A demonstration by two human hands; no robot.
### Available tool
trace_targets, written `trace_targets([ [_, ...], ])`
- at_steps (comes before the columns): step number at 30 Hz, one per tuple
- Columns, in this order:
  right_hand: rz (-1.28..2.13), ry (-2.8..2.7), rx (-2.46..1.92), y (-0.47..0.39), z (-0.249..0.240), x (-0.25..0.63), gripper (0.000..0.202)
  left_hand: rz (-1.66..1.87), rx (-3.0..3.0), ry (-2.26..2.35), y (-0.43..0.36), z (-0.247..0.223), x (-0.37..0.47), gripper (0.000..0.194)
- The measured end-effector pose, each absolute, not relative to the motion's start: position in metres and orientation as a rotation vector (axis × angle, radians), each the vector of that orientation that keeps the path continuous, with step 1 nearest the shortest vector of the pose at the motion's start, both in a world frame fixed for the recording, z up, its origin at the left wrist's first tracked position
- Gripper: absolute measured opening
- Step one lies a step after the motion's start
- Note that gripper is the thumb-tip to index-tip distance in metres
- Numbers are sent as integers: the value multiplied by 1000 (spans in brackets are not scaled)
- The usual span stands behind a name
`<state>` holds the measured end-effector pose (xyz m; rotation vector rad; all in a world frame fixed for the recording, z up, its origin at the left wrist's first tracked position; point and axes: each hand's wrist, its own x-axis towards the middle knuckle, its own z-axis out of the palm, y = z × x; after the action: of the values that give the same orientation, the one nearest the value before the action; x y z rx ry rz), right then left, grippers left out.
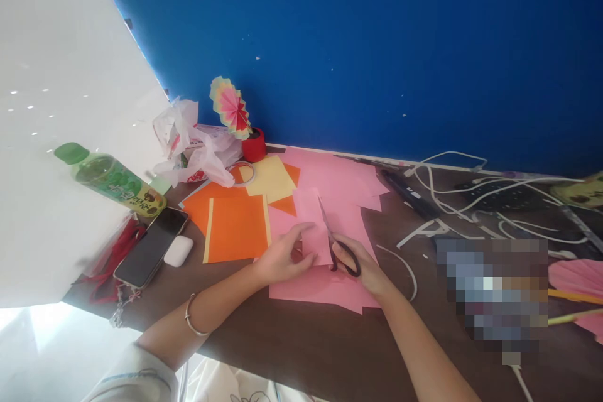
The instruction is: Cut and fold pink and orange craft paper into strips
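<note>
The left hand's (285,257) fingers curve apart at a small pink paper piece (313,226); whether they grip it is unclear. The right hand's (360,264) fingers, partly hidden, close round black-handled scissors (340,248). Pixelation masks something near the tabletop's (282,339) right edge.

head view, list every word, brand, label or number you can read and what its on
None can be read for certain.
Green-capped bottle: dark label lettering, too blurred.
White plastic bag: red markings, too blurred.
Long black object: white marks, too small.
Pixelated area: hidden, cannot tell.
</note>
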<state>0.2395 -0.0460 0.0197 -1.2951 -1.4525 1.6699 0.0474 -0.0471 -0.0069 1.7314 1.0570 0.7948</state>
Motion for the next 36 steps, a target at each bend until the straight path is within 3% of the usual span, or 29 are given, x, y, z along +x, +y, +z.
trace_targets([
  [14,1618,-1472,-1299,-46,20,238,40,848,1663,1014,-47,-6,47,53],
  [17,1630,-1485,-1290,-47,23,237,40,1023,1451,968,-42,0,46,51],
  [23,1708,-1527,-1269,-50,25,236,40,1190,928,969,-30,6,48,64],
  [30,1754,-1544,-1244,-51,23,237,37,1164,937,981,-31,0,48,42],
  [36,1763,-1526,-1271,-51,23,236,40,1170,959,981,-30,-2,46,40],
])
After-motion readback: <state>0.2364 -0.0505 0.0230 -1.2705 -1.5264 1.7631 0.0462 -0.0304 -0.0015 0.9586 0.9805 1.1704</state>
